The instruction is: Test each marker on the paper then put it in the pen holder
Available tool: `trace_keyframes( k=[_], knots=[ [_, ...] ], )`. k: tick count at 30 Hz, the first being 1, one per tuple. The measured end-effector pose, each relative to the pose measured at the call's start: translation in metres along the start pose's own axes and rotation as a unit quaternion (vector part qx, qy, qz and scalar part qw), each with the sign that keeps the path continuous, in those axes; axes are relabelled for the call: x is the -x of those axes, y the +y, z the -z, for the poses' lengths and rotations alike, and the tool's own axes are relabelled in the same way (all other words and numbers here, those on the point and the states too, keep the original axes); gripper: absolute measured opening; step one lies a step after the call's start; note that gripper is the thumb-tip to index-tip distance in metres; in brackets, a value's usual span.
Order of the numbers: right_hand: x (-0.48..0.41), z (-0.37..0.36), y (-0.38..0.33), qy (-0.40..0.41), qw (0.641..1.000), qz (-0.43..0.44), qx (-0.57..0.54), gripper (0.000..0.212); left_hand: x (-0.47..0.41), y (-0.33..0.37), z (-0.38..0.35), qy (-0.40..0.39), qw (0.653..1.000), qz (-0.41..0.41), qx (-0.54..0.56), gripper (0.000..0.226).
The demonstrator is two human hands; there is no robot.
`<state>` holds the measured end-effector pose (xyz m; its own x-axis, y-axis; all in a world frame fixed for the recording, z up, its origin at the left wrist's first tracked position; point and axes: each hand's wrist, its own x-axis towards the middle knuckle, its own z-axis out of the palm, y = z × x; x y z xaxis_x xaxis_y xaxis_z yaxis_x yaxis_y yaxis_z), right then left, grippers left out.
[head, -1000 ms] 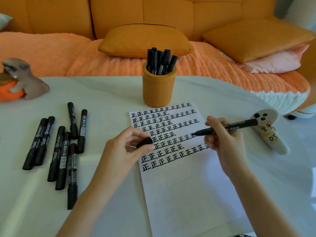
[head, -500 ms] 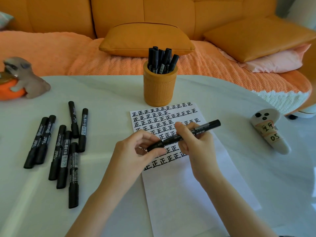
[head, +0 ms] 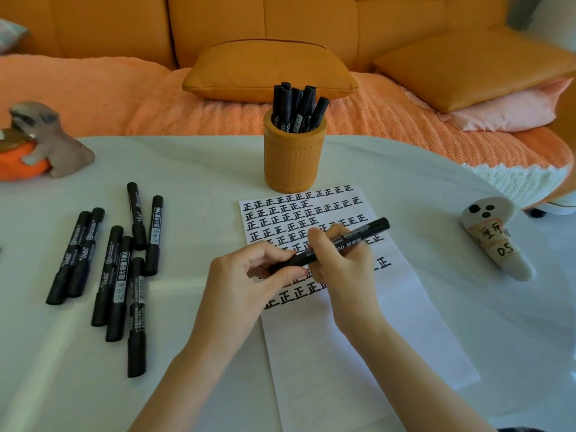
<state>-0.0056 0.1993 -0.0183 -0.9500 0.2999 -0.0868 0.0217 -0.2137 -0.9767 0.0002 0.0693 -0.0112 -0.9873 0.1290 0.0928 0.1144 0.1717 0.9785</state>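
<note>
Fingertips of the left hand pinch the eight-o'clock end of a slim black plastic marker, the right hand curling round its barrel, both over the white paper sheet, with the orange cylindrical pen holder at twelve o'clock.

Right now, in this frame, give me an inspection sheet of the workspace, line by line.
Surface: white table, paper lying on it, upper part filled with written characters.
Job's things: held marker above the paper; seven loose markers lying left; pen holder with stored markers.
Clutter: dog figurine, ghost-shaped object.
Hands: left hand pinches one end of held marker, right hand grips its barrel.
Cables: nothing seen.
Surroundings: orange sofa, cushions.
</note>
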Motion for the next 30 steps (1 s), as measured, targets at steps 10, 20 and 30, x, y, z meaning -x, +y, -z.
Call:
trace_keyframes(
  k=[10,20,30],
  knots=[
    [0.001,0.002,-0.005,-0.048,0.996,-0.063,0.048,0.053,-0.005,0.002,0.005,0.013,0.998,-0.03,-0.058,0.011],
    [-0.001,0.017,-0.021,-0.07,0.92,0.237,0.303,0.016,-0.01,0.001,0.019,0.063,0.997,-0.019,-0.047,0.005],
    [-0.019,0.014,-0.01,-0.133,0.794,0.4,0.439,0.016,-0.01,0.006,0.019,0.056,0.998,-0.028,-0.03,0.025]
  ],
)
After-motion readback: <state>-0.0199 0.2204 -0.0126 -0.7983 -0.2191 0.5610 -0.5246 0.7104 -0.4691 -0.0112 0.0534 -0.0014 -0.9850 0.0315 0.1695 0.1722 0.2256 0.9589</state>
